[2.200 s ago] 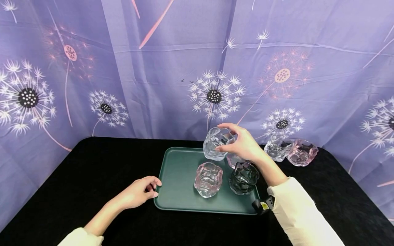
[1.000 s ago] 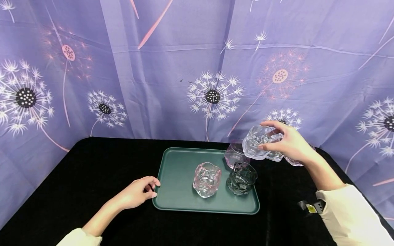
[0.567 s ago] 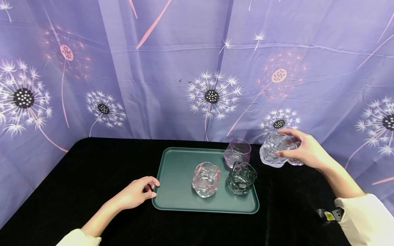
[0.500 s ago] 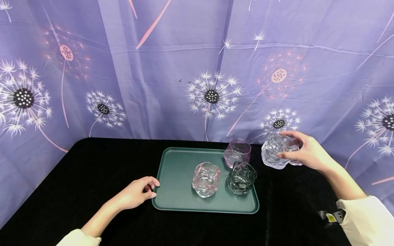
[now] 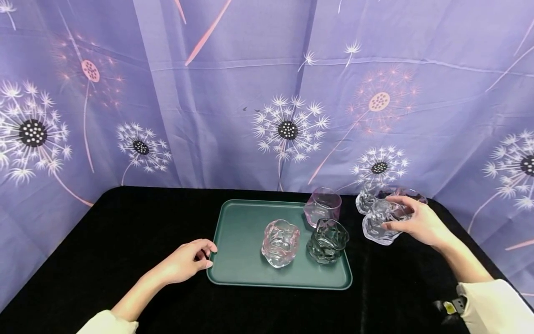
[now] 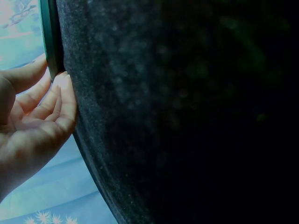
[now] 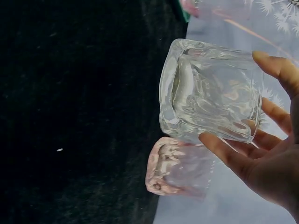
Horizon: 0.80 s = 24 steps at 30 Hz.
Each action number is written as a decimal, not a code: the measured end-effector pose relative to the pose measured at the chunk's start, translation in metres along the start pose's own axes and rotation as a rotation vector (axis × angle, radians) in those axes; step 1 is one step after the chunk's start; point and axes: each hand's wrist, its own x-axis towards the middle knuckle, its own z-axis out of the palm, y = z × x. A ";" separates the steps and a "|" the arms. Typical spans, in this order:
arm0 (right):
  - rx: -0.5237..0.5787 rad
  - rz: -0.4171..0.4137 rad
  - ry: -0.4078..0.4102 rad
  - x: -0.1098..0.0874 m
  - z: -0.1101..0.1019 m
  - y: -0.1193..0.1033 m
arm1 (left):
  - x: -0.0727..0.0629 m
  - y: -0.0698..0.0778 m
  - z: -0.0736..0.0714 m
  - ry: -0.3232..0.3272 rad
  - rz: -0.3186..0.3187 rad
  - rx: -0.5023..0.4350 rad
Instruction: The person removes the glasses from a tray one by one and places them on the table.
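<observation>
In the head view my right hand (image 5: 417,223) grips a clear wavy glass (image 5: 378,227) by its rim, right of the tray. Thumb and fingers show on its upper part in the right wrist view; whether its base touches the cloth I cannot tell. My left hand (image 5: 189,260) pinches the left rim of the dark green tray (image 5: 242,273), seen close up in the left wrist view. A pale pink glass (image 5: 280,245) stands mid-tray, a dark grey glass (image 5: 327,242) near its right edge, and a purple-tinted glass (image 5: 322,208) at its back right corner.
Behind the held glass stand another clear glass (image 5: 365,198) and a pink glass (image 5: 413,195), partly hidden by it and my hand. A black cloth (image 5: 158,222) covers the table. A purple patterned curtain (image 5: 217,116) hangs at the back.
My right hand has carried the clear glass from over the tray's back to the right, then lower and nearer the front. The left hand and tray stay put.
</observation>
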 end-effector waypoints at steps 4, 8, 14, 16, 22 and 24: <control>-0.008 0.010 0.002 0.000 0.002 0.008 | 0.000 -0.001 0.000 0.002 0.001 -0.001; -0.018 0.040 0.017 0.001 0.002 0.013 | -0.001 -0.002 0.000 0.006 0.002 -0.001; -0.006 0.047 0.018 0.002 0.002 0.020 | -0.001 -0.002 0.001 0.009 -0.010 0.004; 0.000 0.048 0.015 0.002 0.003 0.021 | -0.001 -0.002 0.001 0.008 -0.014 0.004; 0.035 0.069 0.004 0.002 0.006 0.026 | -0.001 -0.001 0.000 0.005 -0.002 -0.006; 0.043 0.074 0.002 0.003 0.007 0.027 | -0.001 0.000 0.000 0.005 -0.006 -0.009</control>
